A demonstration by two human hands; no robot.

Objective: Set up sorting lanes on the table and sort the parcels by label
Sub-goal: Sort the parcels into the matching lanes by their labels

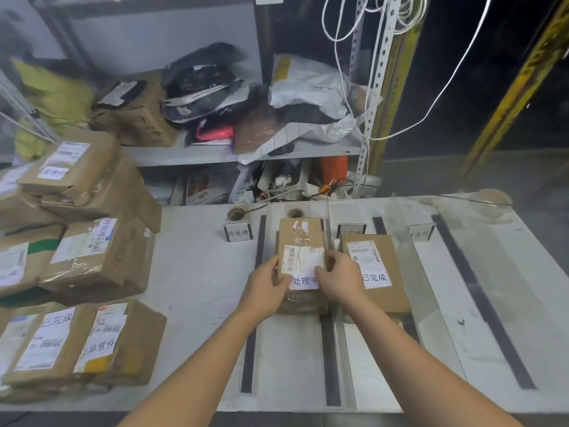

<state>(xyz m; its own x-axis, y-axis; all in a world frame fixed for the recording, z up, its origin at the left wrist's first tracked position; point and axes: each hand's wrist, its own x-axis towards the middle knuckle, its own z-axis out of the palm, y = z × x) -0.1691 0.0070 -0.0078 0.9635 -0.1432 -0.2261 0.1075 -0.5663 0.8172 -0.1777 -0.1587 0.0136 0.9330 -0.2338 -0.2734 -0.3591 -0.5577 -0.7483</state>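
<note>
**Both hands on a parcel in the second lane**

Head view: Much is hard to read here. The far sign cards standing at the back of the table (pixel 191 272) are partly blocked: the 待处理 card (pixel 237 232) reads clearly, the next card (pixel 351 232) is cut off by a parcel in front of it, and the rightmost card (pixel 419 234) is blurred behind a clear divider panel (pixel 431 272). The stacked parcels (pixel 77 260) at the left run off the frame edge, and several of their labels are smeared or too small to make out. The shelf (pixel 215 154) behind holds a jumble of bags and boxes that cannot be told apart.

The held parcel (pixel 301 238), a brown carton with a 处理中 label, lies in the lane between two dark tape strips (pixel 330 359), on top of another carton whose lower edge shows beneath it. The left hand (pixel 267 286) grips its near left corner, thumb on the top face by the barcode, the other fingers hidden under the side. The right hand (pixel 340 278) covers the near right corner, fingers curled onto the shipping label, hiding part of the printed characters. Just beside it to the right lies a 已完成 parcel (pixel 374 274), touching or nearly touching the right hand's knuckles; which, I cannot tell.
</note>
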